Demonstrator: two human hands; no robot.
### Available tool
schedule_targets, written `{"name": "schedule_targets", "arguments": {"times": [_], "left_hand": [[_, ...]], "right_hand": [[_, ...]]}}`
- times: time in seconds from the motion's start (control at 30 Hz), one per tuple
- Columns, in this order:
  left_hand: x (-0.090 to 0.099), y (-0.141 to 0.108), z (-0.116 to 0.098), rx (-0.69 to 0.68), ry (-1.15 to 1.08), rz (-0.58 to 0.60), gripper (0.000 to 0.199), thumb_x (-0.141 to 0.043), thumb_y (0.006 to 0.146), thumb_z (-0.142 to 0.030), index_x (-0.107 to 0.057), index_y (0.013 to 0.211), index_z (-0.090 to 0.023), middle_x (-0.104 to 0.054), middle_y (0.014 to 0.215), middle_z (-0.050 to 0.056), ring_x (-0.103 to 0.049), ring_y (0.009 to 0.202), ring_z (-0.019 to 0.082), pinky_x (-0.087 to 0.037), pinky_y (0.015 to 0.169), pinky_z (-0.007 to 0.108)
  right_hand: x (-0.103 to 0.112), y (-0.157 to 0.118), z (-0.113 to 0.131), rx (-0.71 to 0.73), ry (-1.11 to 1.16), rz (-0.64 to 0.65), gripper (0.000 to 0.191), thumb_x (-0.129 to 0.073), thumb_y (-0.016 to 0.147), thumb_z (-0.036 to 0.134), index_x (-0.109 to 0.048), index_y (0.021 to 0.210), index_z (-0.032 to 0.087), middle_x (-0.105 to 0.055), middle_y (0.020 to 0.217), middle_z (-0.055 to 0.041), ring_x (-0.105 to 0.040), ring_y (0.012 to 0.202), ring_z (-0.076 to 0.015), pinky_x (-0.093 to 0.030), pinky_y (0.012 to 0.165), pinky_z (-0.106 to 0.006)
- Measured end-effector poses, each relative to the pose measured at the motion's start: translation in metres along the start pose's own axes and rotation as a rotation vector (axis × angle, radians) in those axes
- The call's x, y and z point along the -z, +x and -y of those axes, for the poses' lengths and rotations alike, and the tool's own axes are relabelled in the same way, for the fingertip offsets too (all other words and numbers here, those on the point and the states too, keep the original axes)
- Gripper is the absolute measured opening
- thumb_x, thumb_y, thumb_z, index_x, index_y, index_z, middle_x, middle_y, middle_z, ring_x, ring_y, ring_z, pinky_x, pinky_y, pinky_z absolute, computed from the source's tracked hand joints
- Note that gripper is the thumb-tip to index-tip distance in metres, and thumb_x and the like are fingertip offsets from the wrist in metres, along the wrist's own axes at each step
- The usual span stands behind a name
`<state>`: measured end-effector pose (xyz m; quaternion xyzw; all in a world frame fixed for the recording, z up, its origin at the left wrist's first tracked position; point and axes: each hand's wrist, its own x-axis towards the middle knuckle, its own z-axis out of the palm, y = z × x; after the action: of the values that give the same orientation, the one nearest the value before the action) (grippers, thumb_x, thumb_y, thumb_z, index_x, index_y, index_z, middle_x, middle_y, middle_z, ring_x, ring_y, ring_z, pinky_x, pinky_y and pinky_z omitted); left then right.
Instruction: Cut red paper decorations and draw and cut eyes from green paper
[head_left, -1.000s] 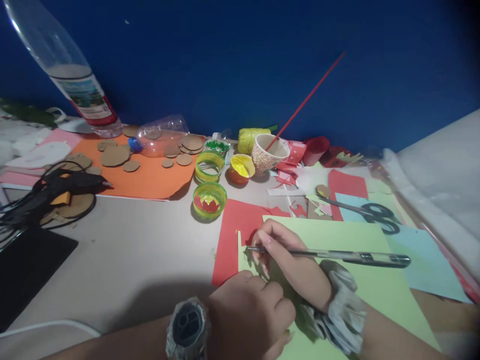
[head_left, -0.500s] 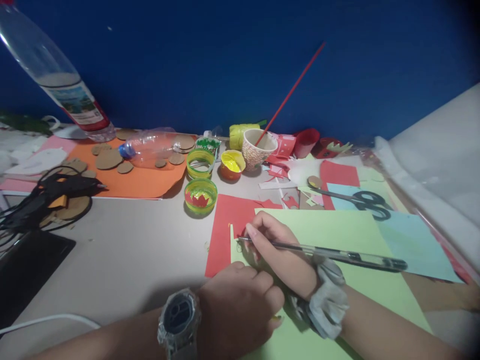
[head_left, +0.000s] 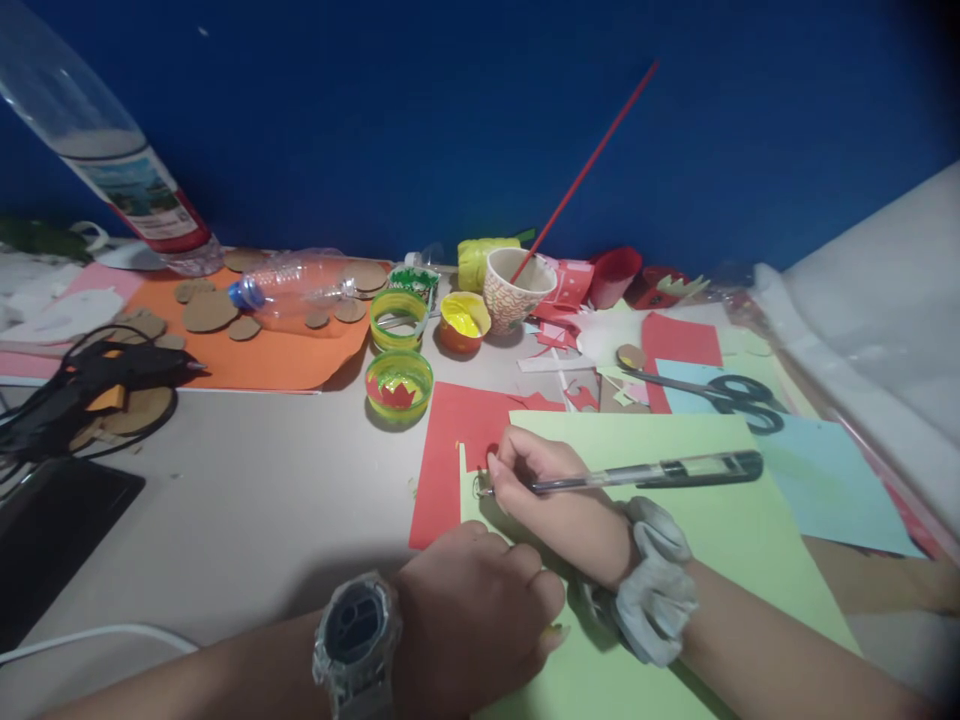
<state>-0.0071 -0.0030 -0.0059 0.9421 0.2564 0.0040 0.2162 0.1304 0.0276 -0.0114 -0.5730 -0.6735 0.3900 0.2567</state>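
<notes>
My right hand (head_left: 551,490) pinches a clear-barrelled black pen (head_left: 652,474), which lies nearly level and points left. Its tip is at a small dark looped mark (head_left: 478,487) near the left edge of the light green paper (head_left: 675,620). My left hand (head_left: 476,610), with a watch (head_left: 356,628) on the wrist, rests on the same sheet with its fingers curled under. A bit of yellow shows by its fingertips; what they hold, if anything, is hidden. A red sheet (head_left: 437,490) lies partly beneath the green one.
Scissors (head_left: 720,392) lie on light blue paper (head_left: 840,490) at the right. Behind stand two green-yellow rings (head_left: 400,385), an orange cup (head_left: 461,338) with yellow inside and a patterned cup (head_left: 506,310) holding a red stick. A glue gun (head_left: 112,385) and a black phone-like slab (head_left: 60,545) are at the left.
The pen has swung so its back end sits higher and further left, and its tip has moved slightly down. A looped mark is clearer at the tip. My left hand has stayed put.
</notes>
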Motion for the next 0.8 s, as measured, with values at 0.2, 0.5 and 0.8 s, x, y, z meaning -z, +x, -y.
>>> {"name": "schedule_targets", "arguments": {"times": [0.2,0.5,0.8], "left_hand": [[0.0045,-0.0013,-0.0021,0.024,-0.003,-0.001,0.023,-0.050,0.088,-0.037,-0.055,0.076,-0.018,-0.061,0.075,0.000,-0.055,0.065,0.016,-0.042,0.063,0.030],[0.0060,0.0004,0.0008,-0.014,-0.018,0.060,0.023,-0.048,0.089,-0.036,-0.054,0.076,-0.018,-0.061,0.074,0.000,-0.055,0.062,0.017,-0.043,0.061,0.032],[-0.0013,-0.0015,0.0005,-0.001,-0.014,0.001,0.023,-0.047,0.088,-0.037,-0.053,0.075,-0.019,-0.059,0.073,0.000,-0.052,0.063,0.017,-0.040,0.061,0.031]], "right_hand": [[-0.0009,-0.0017,0.0047,-0.006,-0.036,0.001,0.021,-0.048,0.083,0.019,-0.036,0.065,0.020,-0.042,0.058,0.0069,-0.037,0.053,-0.0083,-0.033,0.050,-0.021],[-0.0017,0.0007,-0.0008,-0.013,0.014,-0.005,0.022,-0.045,0.086,0.021,-0.036,0.066,0.021,-0.042,0.058,0.0071,-0.039,0.053,-0.0086,-0.034,0.052,-0.021],[-0.0018,0.0005,-0.0005,-0.016,0.022,0.006,0.022,-0.045,0.085,0.020,-0.036,0.066,0.021,-0.042,0.058,0.0067,-0.040,0.054,-0.0092,-0.034,0.052,-0.022]]}}
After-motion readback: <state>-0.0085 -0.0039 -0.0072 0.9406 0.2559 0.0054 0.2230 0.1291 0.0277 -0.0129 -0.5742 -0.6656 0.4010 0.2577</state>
